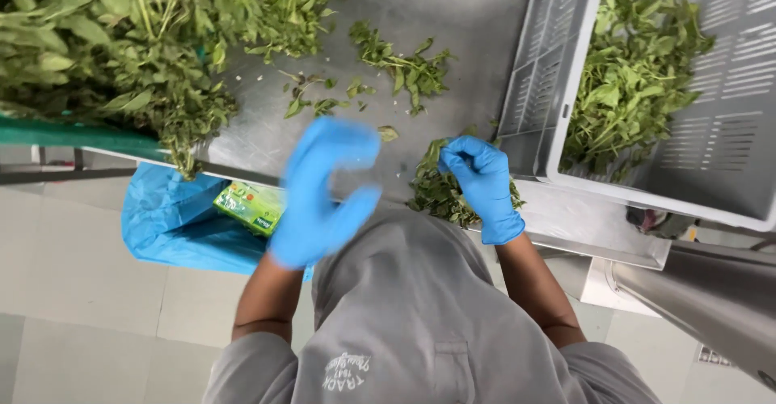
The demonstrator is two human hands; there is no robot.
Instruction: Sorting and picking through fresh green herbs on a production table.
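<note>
Right grip [481,181] closed on leafy green sprigs [440,194], left hand [323,194] blurred, open

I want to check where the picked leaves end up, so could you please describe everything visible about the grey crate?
The grey crate looks like moulded plastic, with slotted vent openings in its walls and floor. It sits tilted at the right end of the steel table, partly cut off by the picture's edge. A loose heap of green leaves lies inside, leaving much of the floor bare. Neither hand touches it; the right hand is nearest, closed on a small leaf bunch.
</note>
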